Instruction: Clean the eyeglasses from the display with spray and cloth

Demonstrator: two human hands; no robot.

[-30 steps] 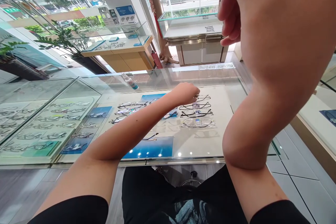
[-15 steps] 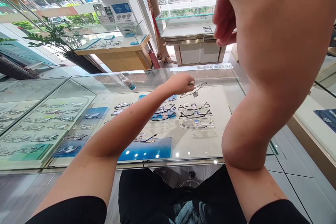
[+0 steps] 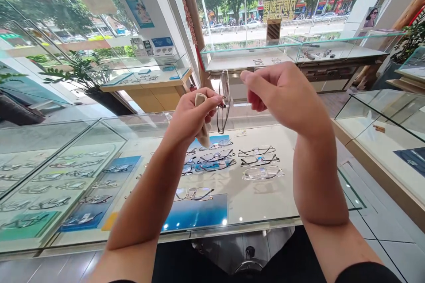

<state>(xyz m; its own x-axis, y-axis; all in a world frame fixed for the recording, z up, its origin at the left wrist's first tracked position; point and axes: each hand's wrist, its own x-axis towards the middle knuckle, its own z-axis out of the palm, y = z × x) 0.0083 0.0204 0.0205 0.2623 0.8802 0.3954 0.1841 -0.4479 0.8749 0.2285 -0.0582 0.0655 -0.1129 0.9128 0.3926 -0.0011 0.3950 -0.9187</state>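
Observation:
A pair of thin-framed glasses [image 3: 223, 101] hangs upright on edge above the display case, pinched at its middle by my left hand [image 3: 198, 112]. That hand also has a folded beige cloth [image 3: 202, 126] tucked in its palm. Just right of the glasses is my right hand [image 3: 277, 93], raised, with thumb and fingers drawn together; whatever it may hold is too small to tell. Below, several glasses [image 3: 262, 172] lie in rows on the pale surface of the glass case [image 3: 252, 208], some on blue sheets [image 3: 202, 212].
More glasses lie in the left case section [image 3: 79, 172]. Beyond stand a wooden display counter [image 3: 149, 93] with a potted plant [image 3: 83, 73], and glass cases [image 3: 249, 55] by the window. Another case [image 3: 381, 141] is on the right.
My left hand has lifted the glasses off the case and turned them on edge; the beige cloth now shows. My right hand has come down from close to the camera to beside the glasses. The view has tilted up.

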